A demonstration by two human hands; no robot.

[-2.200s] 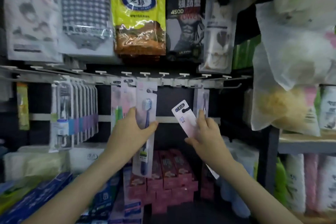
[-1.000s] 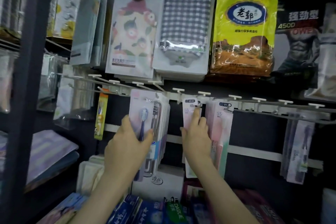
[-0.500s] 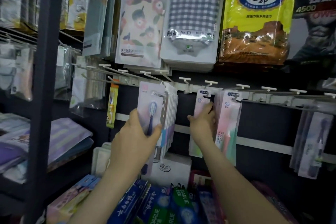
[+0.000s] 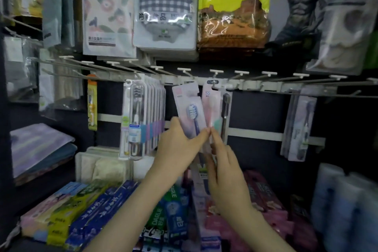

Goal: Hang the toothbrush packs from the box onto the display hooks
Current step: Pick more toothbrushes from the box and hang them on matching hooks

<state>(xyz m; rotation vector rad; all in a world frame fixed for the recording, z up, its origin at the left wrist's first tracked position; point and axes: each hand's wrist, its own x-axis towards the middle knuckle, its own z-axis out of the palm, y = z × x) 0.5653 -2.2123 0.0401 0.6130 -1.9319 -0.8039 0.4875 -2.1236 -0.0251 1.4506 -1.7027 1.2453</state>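
While left hand [image 4: 180, 149] grips tilted toothbrush pack [image 4: 189, 106] near hooks [image 4: 184, 70], right hand [image 4: 225, 172], fingers straight, touches its edge.

Room opens on the right: bare hooks [image 4: 269, 73] jut over the dark back panel [image 4: 259, 112], free all the way to the far-right packs [image 4: 298, 125]. Left side is tight: the slot between the thick stack of packs [image 4: 147, 116] and the hanging pink pack [image 4: 213, 98] is filled by the tilted pack [image 4: 189, 104] the left hand [image 4: 180, 149] grips. Above, hanging bags [image 4: 165, 16] crowd the hook tips; toothpaste boxes [image 4: 98, 202] wall off below.
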